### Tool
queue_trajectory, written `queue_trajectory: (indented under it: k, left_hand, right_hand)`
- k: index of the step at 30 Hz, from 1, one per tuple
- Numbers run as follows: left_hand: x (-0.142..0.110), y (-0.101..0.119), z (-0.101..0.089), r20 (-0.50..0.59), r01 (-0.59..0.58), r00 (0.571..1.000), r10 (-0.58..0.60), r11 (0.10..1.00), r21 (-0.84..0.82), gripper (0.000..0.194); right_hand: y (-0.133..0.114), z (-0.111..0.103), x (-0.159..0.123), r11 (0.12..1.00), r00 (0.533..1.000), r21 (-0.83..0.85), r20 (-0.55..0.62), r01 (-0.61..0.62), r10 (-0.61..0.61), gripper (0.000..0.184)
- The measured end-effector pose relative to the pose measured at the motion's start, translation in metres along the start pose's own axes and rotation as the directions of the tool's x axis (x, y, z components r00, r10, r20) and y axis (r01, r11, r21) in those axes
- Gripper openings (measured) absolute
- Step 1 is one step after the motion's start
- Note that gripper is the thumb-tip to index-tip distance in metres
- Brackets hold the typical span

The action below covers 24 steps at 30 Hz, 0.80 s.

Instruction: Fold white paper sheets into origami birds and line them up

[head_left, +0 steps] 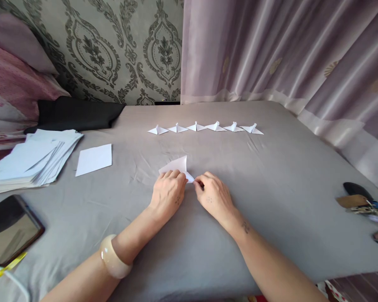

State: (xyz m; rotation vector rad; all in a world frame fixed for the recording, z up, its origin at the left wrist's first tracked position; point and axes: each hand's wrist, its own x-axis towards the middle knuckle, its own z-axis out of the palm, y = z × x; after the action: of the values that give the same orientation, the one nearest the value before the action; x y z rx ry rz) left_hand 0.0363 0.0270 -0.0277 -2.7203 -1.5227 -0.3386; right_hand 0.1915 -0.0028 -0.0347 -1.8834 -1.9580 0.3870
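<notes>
A partly folded sheet of white paper [177, 164] is between my two hands, just above or on the grey cloth; which one I cannot tell. My left hand [169, 188] grips it from the near side, fingers curled over its lower edge. At the paper's right tip, my right hand [213, 193] pinches the narrow folded point between thumb and forefinger. Part of the paper is hidden behind the left fingers. Beyond the hands, several folded white paper figures [196, 126] stand in a row, wings spread and touching or nearly touching.
A grey cloth [271, 176] covers the surface. To the left lie a single white sheet [94, 159], a stack of paper [28, 161], a dark-screened device [14, 228] and folded black cloth [78, 113]. Keys [363, 207] lie far right. Curtains [255, 54] hang behind.
</notes>
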Motion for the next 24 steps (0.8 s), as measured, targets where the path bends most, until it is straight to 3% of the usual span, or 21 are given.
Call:
queue_trajectory:
  k: [13,17,20,24]
  left_hand:
    - [0.003,-0.006,0.004,-0.103,-0.131,0.986,0.134,0.991,0.04,0.031]
    - [0.004,-0.008,0.003,-0.116,-0.157,0.98,0.16,0.987,0.038,0.033]
    - [0.004,-0.008,0.001,-0.098,-0.165,0.981,0.168,0.986,0.039,0.032]
    - [0.004,-0.008,0.001,-0.081,-0.163,0.983,0.166,0.986,0.037,0.032]
  right_hand:
    - [-0.007,-0.001,0.01,0.978,0.983,0.105,0.057,-0.182,0.177,0.012]
    - [-0.001,-0.005,0.012,0.968,0.978,0.155,0.096,-0.199,0.186,0.011]
    - [0.009,-0.012,0.013,0.935,0.974,0.285,0.147,-0.21,0.174,0.012]
    - [0.015,-0.021,0.009,0.933,0.983,0.317,0.114,-0.173,0.144,0.02]
